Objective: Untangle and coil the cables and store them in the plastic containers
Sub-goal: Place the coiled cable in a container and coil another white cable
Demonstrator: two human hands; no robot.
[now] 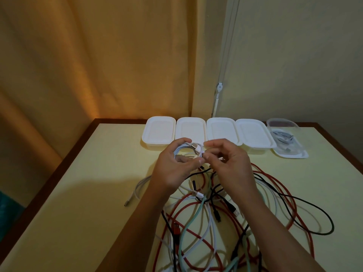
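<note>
The left hand [174, 165] holds a small white coiled cable [186, 151] above the middle of the bench [88, 183], its grip curled round the loops, while the right hand [229, 163] has its grip narrowed to a pinch on the loose end near the plug [196, 147], apparently tucking or wrapping it round the bundle. Below both wrists, toward the near edge, lies the tangle [216, 222] of red, black, white and pale green cables, not yet sorted. Along the far edge stand four lidded containers [222, 132] in a row, and near the far right corner an open clear container [288, 142] already holds a coiled cable. The main risk, as I judge it, is that the coil springs open: if the end is not secured before the pinch lets go, the stiff loops will likely unwind and drop back into the tangle. A second risk is that the forearms, hanging just above the pile, snag a strand and drag the knot tighter or pull cables toward the near edge. Lastly, every nearby container is lidded, so one hand must free itself to open a lid, and the coil could loosen in a one-handed hold.
</note>
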